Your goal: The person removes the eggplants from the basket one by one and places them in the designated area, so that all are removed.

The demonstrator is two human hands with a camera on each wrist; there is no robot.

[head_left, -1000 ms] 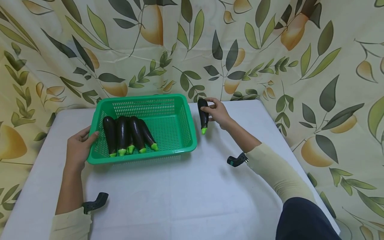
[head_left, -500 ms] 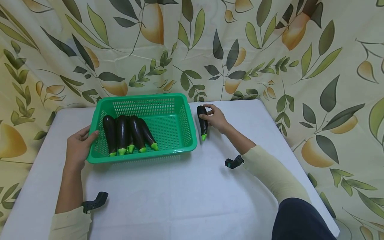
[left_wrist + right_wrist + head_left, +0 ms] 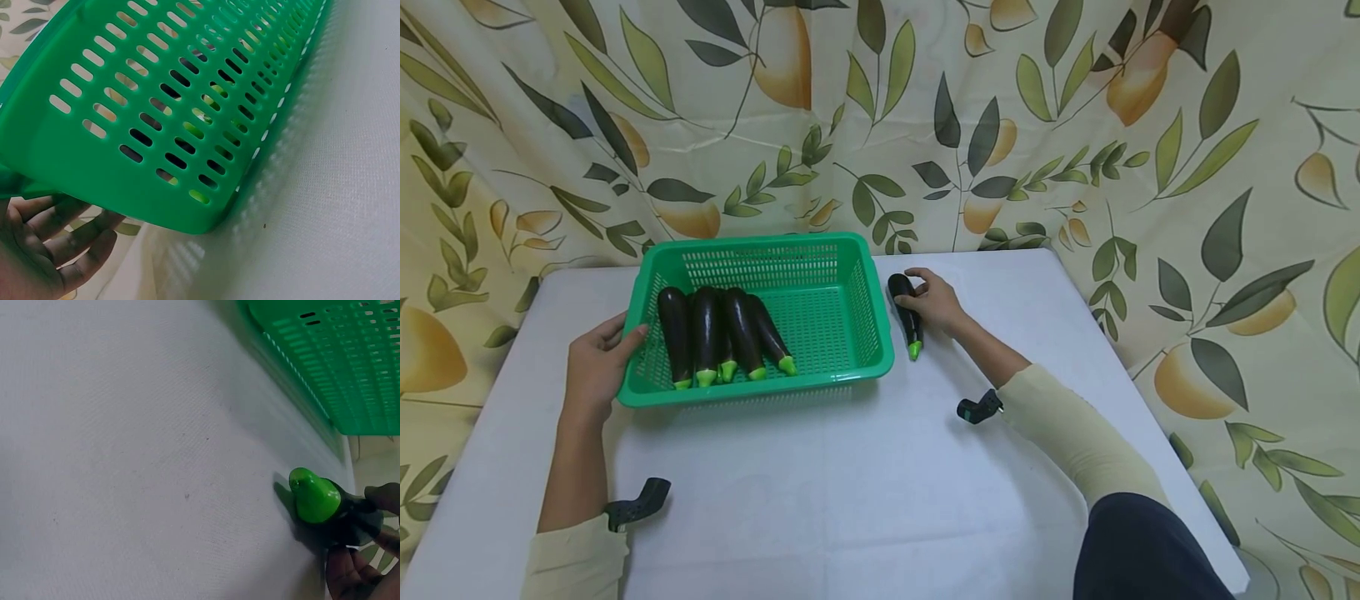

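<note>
My left hand (image 3: 597, 367) grips the left rim of a green perforated plastic basket (image 3: 820, 385), thumb over the top edge. In the left wrist view its fingers (image 3: 84, 247) reach below the rim at the corner. Several dark purple eggplants (image 3: 706, 329) with bright green stem ends lie side by side in the basket's left half. Beyond the basket's right side, my right hand (image 3: 936, 302) holds a single eggplant (image 3: 913, 323) between thumb and fingers, its green tip toward me. In the right wrist view that eggplant's green cap (image 3: 315, 497) is close over the cloth.
A white cloth covers the table (image 3: 820, 492). A patterned curtain (image 3: 865, 125) with leaves and fruit hangs right behind the table's back edge. Black wrist cameras (image 3: 642, 502) stick out from both sleeves.
My right hand has come nearer to me and slightly left with the eggplant, lowering it toward the cloth beside the basket. The left hand and basket have stayed in place.
</note>
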